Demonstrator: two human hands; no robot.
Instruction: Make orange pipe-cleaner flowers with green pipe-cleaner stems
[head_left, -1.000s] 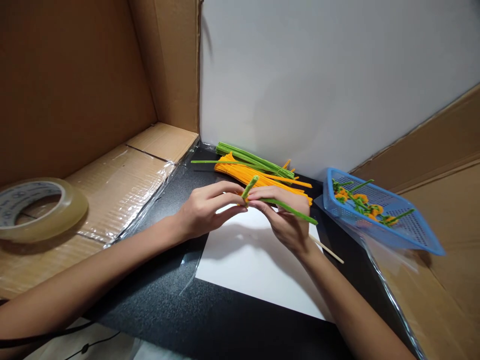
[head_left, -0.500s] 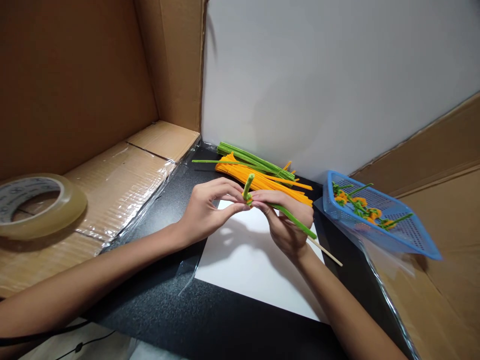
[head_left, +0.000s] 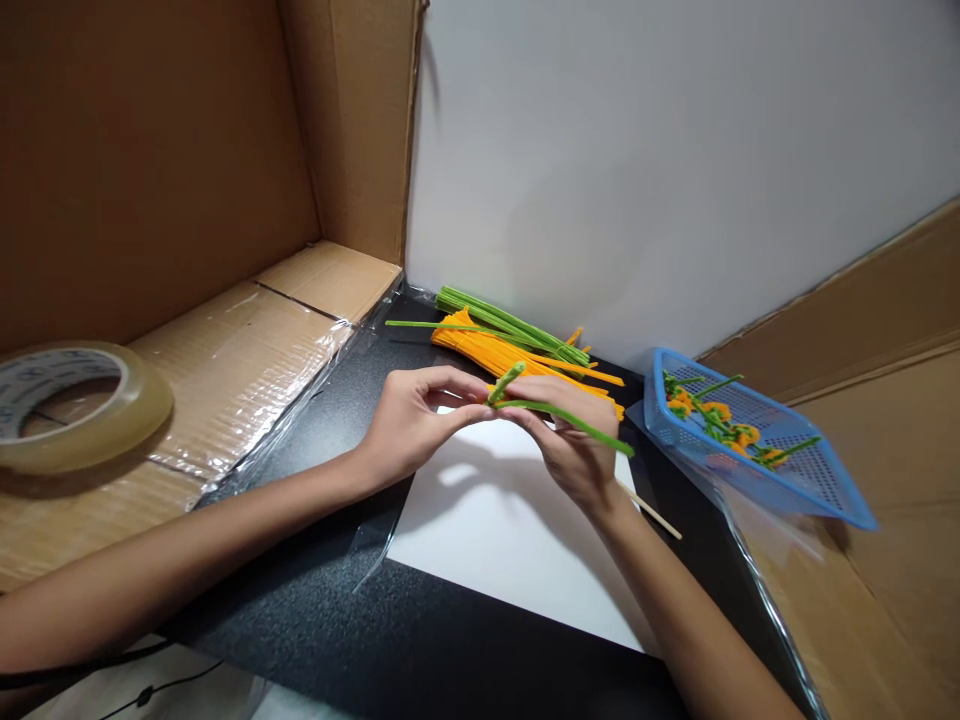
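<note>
Above a white sheet of paper (head_left: 495, 540), both my hands pinch one small piece made of green and orange pipe cleaners. A short green end of the green pipe cleaner (head_left: 592, 430) sticks up between my fingers, and its long end runs out to the right across my right hand. My left hand (head_left: 427, 410) is closed with thumb and fingertips on the piece's left side. My right hand (head_left: 574, 435) is closed on its right side, fingertips close to the left ones. Only a bit of orange shows at the pinch; the rest is hidden by fingers.
Behind my hands lie a bundle of orange pipe cleaners (head_left: 495, 350) and a bundle of green pipe cleaners (head_left: 510, 318). A blue basket (head_left: 817, 490) at right holds several green-and-orange pieces. A wooden stick (head_left: 656, 515) pokes out by my right wrist. A tape roll (head_left: 146, 410) rests on cardboard at left.
The short green end has tipped over to the right, and the long green end now sits higher against my right hand. Both hands keep their pinch.
</note>
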